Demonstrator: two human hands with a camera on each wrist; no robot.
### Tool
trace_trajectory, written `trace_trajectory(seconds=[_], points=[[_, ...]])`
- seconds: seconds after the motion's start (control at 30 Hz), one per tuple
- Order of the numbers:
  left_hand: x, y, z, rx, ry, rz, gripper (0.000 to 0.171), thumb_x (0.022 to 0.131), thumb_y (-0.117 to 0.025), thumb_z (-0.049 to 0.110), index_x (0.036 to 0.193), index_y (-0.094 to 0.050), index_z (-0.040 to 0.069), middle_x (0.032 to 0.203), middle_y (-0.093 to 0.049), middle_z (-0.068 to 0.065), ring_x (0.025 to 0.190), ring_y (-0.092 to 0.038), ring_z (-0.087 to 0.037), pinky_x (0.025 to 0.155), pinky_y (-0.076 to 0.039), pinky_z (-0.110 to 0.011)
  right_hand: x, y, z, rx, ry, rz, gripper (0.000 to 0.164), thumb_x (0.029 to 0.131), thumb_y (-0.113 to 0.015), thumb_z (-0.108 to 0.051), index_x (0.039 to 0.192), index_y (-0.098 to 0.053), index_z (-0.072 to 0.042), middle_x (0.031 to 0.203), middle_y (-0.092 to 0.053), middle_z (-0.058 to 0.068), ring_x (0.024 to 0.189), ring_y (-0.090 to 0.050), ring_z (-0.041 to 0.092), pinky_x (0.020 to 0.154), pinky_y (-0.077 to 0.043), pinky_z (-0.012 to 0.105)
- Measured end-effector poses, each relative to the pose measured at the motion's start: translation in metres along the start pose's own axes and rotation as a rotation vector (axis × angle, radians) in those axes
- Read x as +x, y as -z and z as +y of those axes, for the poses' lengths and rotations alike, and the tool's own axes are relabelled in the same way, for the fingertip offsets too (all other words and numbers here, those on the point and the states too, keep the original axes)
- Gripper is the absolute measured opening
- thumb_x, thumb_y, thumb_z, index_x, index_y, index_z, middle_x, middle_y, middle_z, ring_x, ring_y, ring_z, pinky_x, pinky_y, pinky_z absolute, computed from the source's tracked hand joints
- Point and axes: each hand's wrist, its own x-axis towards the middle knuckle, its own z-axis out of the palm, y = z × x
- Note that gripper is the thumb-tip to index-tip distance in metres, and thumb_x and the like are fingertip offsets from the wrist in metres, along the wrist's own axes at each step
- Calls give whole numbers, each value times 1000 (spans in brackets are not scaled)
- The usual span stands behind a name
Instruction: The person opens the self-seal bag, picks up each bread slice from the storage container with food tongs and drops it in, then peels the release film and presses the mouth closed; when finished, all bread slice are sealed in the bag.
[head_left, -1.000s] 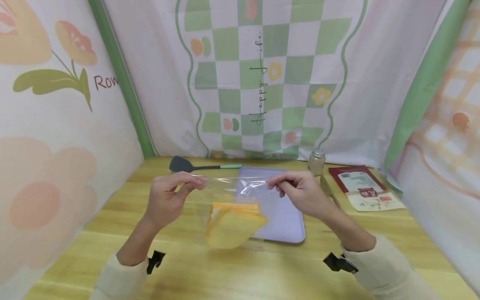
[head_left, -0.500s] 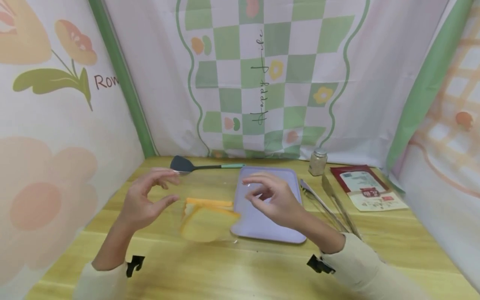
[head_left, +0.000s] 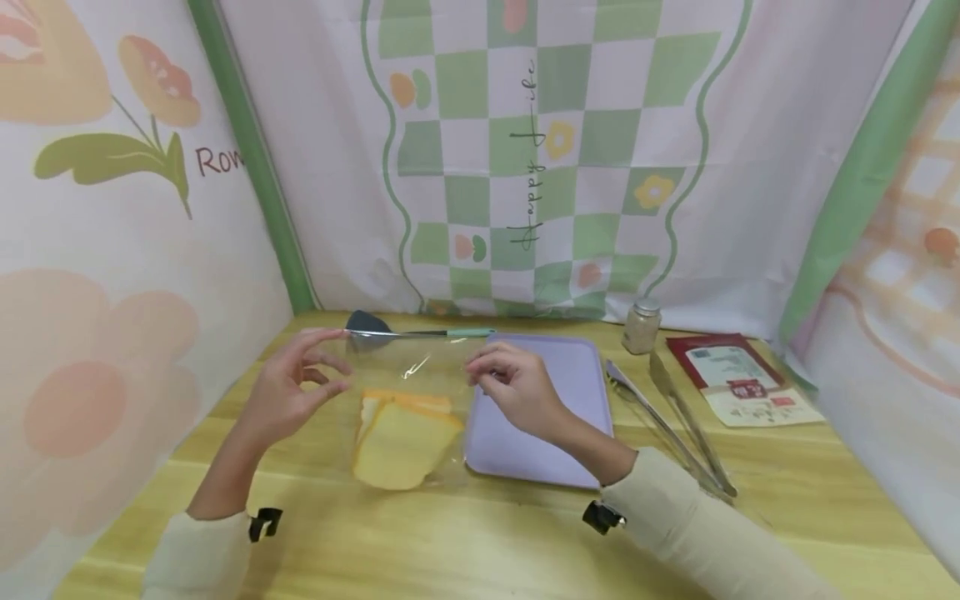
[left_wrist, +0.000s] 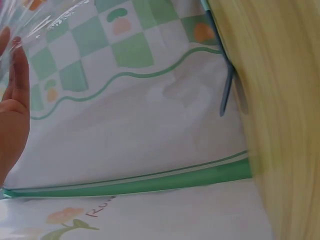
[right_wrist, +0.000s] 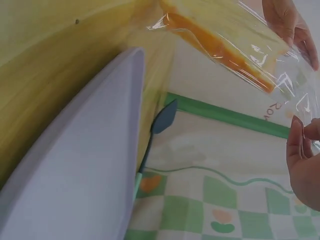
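A clear plastic bag (head_left: pixel 414 367) hangs between my two hands over the table. Inside it lie yellow bread slices (head_left: pixel 408 446) with orange edges, one slanting across another. My left hand (head_left: pixel 281 396) holds the bag's left upper corner, the index finger stretched along the top edge and the thumb lower and apart. At the right side my right hand (head_left: pixel 521 396) pinches the film between thumb and fingers. The right wrist view shows the bread (right_wrist: pixel 230 50) through the shiny film, with the left hand (right_wrist: pixel 289 22) at the far edge and the right hand (right_wrist: pixel 305 170) nearer.
Right of the bag lies a lilac tray (head_left: pixel 540 454). Behind is a dark spatula (head_left: pixel 367 323) with a mint handle. Metal tongs (head_left: pixel 693 429), a lidded glass jar (head_left: pixel 642 329) and a red and cream packet (head_left: pixel 750 383) lie or stand to the right.
Both hands and the bag moved left, off the front of the tray. The left thumb spread away from its fingers; the right fingers opened, then drew together at the film.
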Motion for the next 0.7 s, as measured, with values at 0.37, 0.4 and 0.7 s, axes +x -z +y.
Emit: trace_trajectory(seconds=[0.37,0.4,0.7], points=[[20,-7,-59,100,184,-55,62,75,-79,-12,132,-58,0,129,-58,-19,91,-65,-15,69,-59,-26,22,-5,59,-144,-264,-38,17,94,-58,1,97,-75,0,85,-73,11,59,-55,16,47,-39,21],[21,-9,-65,100,191,-61,60,75,-79,-12,130,-59,-1,128,-58,-20,91,-65,-16,69,-59,-26,24,-6,63,-149,-280,-49,15,94,-60,1,99,-75,0,87,-73,12,63,-59,18,49,-41,21],[28,-23,-112,157,311,-155,44,79,-77,-6,121,-62,-5,128,-57,-21,93,-68,-38,77,-59,-31,39,-8,95,-145,-385,-169,25,89,-66,7,114,-68,7,109,-70,19,97,-70,31,76,-59,31]])
